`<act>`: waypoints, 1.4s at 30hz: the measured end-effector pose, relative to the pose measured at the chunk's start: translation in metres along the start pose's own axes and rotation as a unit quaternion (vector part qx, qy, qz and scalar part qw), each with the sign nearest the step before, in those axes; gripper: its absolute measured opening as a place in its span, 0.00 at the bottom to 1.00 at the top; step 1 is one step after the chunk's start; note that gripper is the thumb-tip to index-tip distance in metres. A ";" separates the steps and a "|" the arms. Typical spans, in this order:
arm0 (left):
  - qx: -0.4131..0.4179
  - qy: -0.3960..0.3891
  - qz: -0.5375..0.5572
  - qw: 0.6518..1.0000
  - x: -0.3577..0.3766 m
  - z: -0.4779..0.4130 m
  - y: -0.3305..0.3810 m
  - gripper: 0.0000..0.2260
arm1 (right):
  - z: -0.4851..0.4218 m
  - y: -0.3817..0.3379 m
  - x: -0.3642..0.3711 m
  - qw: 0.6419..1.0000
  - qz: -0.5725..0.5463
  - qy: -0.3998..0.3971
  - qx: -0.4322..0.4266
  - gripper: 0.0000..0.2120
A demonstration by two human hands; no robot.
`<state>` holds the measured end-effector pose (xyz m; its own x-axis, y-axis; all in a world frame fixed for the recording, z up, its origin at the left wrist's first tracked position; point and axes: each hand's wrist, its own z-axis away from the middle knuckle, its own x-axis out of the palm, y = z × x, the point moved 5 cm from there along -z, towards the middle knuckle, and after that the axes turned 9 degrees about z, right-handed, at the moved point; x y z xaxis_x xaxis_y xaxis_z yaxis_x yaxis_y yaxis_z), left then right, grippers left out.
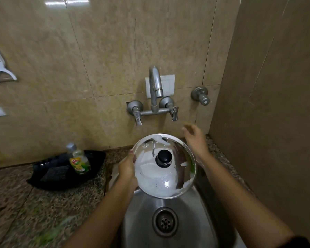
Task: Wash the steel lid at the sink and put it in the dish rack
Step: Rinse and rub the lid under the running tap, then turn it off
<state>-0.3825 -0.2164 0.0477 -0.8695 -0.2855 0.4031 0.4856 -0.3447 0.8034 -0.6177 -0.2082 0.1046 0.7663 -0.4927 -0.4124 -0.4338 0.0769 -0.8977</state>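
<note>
So there's 1 steel lid (164, 166), round, held up over the sink (141, 212) with its domed top facing the camera and tipped a bit, far rim higher toward the wall, near rim lower over the basin. Being a circle it has no real long axis. 1 black knob (164, 156) sits in the middle, and there's white soap foam smeared across the lower half plus a blob on the far rim.

2 hands in view. The left hand (126, 169) is clamped on the lid's left edge, thumb on top of the rim, the other fingers hidden behind it. The right hand (193, 136) isn't holding anything, fingers loose and spread, up beside the lid's far right edge and just below the tap handles. It's blurred, so I can't tell if it touches the rim.

Below the lid is 1 drain (165, 221) in the basin. On the wall, 1 curved spout (155, 83) with 2 lever handles, and 1 separate valve (200, 95) off to the right. No water coming out that I can see.

Left on the speckled granite counter (25, 203) is 1 black tray (48, 179) holding 1 bottle of green dish soap (79, 162) tilted, cap toward the wall, and 1 dark scrub pad (55, 173)
</note>
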 end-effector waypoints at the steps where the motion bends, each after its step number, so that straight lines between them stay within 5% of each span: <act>1: -0.003 0.003 -0.002 1.000 0.001 -0.001 0.000 0.13 | -0.010 -0.006 0.002 1.000 0.002 0.004 0.008 0.18; 23: -0.003 0.012 0.021 1.000 -0.003 -0.008 -0.002 0.14 | -0.054 -0.043 0.024 0.997 0.034 0.054 0.043 0.21; 32: -0.043 0.017 0.018 0.999 -0.007 -0.010 -0.009 0.14 | -0.042 -0.024 0.024 0.993 -0.081 -0.043 0.069 0.11; 42: 0.026 0.061 0.027 0.997 -0.029 -0.016 0.011 0.13 | 0.043 0.041 0.009 0.991 0.079 -0.099 -0.034 0.16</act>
<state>-0.3506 -0.2262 0.0373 -0.8230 -0.4098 0.3934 0.5238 -0.2796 0.8046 -0.6083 -0.1724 0.0580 0.7607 -0.2989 -0.5762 -0.5823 0.0778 -0.8092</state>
